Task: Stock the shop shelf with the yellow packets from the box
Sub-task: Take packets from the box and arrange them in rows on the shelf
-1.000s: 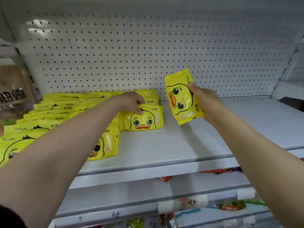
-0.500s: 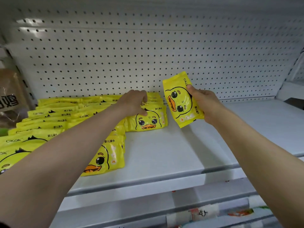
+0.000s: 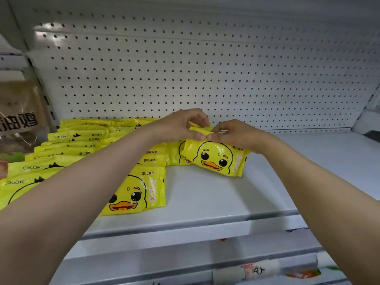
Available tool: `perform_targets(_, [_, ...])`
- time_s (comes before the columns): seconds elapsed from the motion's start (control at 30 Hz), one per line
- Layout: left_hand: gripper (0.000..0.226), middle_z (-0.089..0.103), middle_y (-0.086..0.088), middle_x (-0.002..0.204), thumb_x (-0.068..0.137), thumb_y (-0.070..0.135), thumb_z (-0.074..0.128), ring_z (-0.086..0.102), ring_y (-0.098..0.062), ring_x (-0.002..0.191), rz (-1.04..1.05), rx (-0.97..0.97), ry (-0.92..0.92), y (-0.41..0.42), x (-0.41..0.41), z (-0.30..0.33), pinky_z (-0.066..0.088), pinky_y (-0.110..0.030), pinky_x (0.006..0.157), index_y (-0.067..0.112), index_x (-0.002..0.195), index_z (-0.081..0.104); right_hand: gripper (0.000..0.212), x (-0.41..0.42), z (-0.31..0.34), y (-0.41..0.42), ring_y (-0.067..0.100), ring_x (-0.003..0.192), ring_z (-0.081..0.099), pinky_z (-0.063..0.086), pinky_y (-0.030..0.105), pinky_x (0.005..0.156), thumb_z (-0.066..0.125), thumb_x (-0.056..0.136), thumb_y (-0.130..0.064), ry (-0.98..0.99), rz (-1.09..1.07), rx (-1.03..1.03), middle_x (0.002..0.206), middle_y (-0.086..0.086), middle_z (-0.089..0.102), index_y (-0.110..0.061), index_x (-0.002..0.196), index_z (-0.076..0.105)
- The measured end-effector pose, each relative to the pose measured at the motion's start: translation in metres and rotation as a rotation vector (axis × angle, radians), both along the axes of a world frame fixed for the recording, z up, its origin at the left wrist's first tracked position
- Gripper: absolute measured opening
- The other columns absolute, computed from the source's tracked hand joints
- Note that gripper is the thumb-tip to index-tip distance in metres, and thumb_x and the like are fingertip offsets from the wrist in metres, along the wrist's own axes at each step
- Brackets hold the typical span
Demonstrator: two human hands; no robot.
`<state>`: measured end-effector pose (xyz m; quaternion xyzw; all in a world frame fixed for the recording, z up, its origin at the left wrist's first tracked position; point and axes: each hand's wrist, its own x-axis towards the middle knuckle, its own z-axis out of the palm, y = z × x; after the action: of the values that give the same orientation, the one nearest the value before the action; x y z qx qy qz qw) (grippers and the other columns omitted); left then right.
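So both your hands met at the back of the white shelf (image 3: pixel 205 194), right in front of the pegboard wall (image 3: pixel 205 68). Your left hand (image 3: pixel 176 126) had its thumb and fingers curled, pinching the top edge of a yellow packet (image 3: pixel 216 159) with a duck face on it. Your right hand (image 3: pixel 236 134) pinched the same top edge from the other side, fingertips touching the left hand's. That packet stood leaning on the shelf, duck face toward you, tilted slightly, its bottom edge resting on the shelf board. It sat just in front of another duck packet (image 3: pixel 174 155), mostly hidden behind it.

Left of it, a row of packets (image 3: pixel 78 145) lay overlapping one another and ran back toward the pegboard (count unclear, edges blur together). One more packet (image 3: pixel 135 192) lay flat at the front of a row, face up, partly covered by your left forearm.

Far left, in the next bay, a brown bag (image 3: pixel 18 112) with dark printed characters. Below, a lower shelf rail with a white price tag (image 3: pixel 257 270) and bits of coloured packaging, too blurred to identify. The box was not in view.
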<state>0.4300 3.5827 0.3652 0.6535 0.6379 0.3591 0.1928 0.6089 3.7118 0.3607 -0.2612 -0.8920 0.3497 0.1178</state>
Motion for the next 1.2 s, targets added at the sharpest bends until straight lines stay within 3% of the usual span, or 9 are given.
perform_targets(0.1, [0.028,0.069,0.004,0.107,0.076,0.016,0.081,0.062,-0.011,0.108,0.04,-0.027,0.026,-0.001,-0.003,-0.008,0.047,-0.035,0.095,0.029,0.095,0.065,0.037,-0.009,-0.003,-0.003,0.004,0.076,0.058,0.041,0.023,0.065,0.076,0.08,-0.05,0.01,0.039,0.007,0.089,-0.004,0.067,-0.024,0.104,0.063])
perform_targets(0.23, [0.024,0.069,0.0,0.101,0.077,0.022,0.081,0.062,-0.011,0.098,0.156,-0.02,0.088,-0.011,-0.014,-0.009,0.048,-0.032,0.086,0.032,0.091,0.064,0.035,-0.013,-0.008,0.002,0.014,0.066,0.057,0.042,0.026,0.059,0.081,0.08,-0.028,0.061,0.17,-0.13,0.077,0.003,0.063,-0.02,0.1,0.054])
perform_targets(0.33, [0.021,0.066,0.002,0.092,0.081,0.023,0.078,0.058,-0.007,0.082,0.226,-0.032,0.058,-0.022,-0.021,-0.009,0.045,-0.026,0.074,0.028,0.095,0.063,0.031,-0.015,-0.011,0.009,0.019,0.076,0.061,0.044,0.031,0.066,0.083,0.079,-0.021,0.081,0.202,-0.163,0.084,0.008,0.066,-0.021,0.095,0.057])
perform_targets(0.47, [0.014,0.066,0.002,0.089,0.084,0.022,0.075,0.055,0.001,0.069,0.251,-0.084,0.078,-0.029,-0.024,-0.012,0.042,-0.021,0.067,0.022,0.092,0.065,0.022,-0.021,-0.017,0.016,0.015,0.068,0.058,0.044,0.027,0.064,0.083,0.078,-0.019,0.081,0.147,-0.133,0.081,0.008,0.069,-0.015,0.091,0.066])
perform_targets(0.57, [0.013,0.067,0.005,0.089,0.082,0.027,0.077,0.06,-0.01,0.083,0.331,-0.109,0.235,-0.025,-0.026,-0.013,0.045,-0.025,0.072,0.025,0.08,0.064,0.017,-0.03,-0.022,0.018,0.007,0.067,0.061,0.047,0.023,0.07,0.082,0.079,-0.015,0.147,0.093,-0.085,0.081,0.007,0.071,-0.012,0.089,0.07])
perform_targets(0.67, [0.014,0.064,0.011,0.086,0.083,0.029,0.075,0.059,-0.012,0.09,0.398,-0.169,0.387,-0.02,-0.025,-0.012,0.043,-0.023,0.068,0.021,0.08,0.064,0.013,-0.042,-0.029,0.018,0.008,0.072,0.061,0.046,0.024,0.072,0.081,0.081,-0.018,0.155,0.065,-0.005,0.087,0.007,0.074,-0.021,0.086,0.069])
perform_targets(0.8, [0.023,0.065,0.001,0.104,0.086,0.037,0.069,0.058,-0.022,0.104,0.484,-0.291,0.613,-0.015,-0.017,-0.007,0.051,-0.038,0.089,0.014,0.092,0.068,0.02,-0.053,-0.034,0.015,0.01,0.091,0.065,0.049,0.027,0.084,0.08,0.08,-0.022,0.161,0.04,0.156,0.095,-0.001,0.071,-0.031,0.088,0.065])
perform_targets(1.0, [0.054,0.052,-0.002,0.102,0.077,0.06,0.07,0.041,-0.022,0.113,0.529,-0.355,0.715,-0.017,-0.001,-0.005,0.039,-0.036,0.085,0.016,0.106,0.059,0.023,-0.055,-0.038,0.015,0.004,0.096,0.062,0.051,0.033,0.094,0.079,0.08,-0.026,0.118,0.092,0.331,0.1,-0.009,0.069,-0.03,0.098,0.066])
perform_targets(1.2, [0.078,0.055,-0.003,0.106,0.062,0.068,0.076,0.037,-0.026,0.118,0.561,-0.351,0.797,-0.017,0.008,-0.016,0.031,-0.035,0.081,0.016,0.115,0.052,0.075,-0.046,-0.038,0.004,0.008,0.112,0.045,0.044,0.032,0.094,0.088,0.059,-0.052,-0.071,0.164,0.467,0.117,-0.01,0.053,-0.032,0.125,0.057])
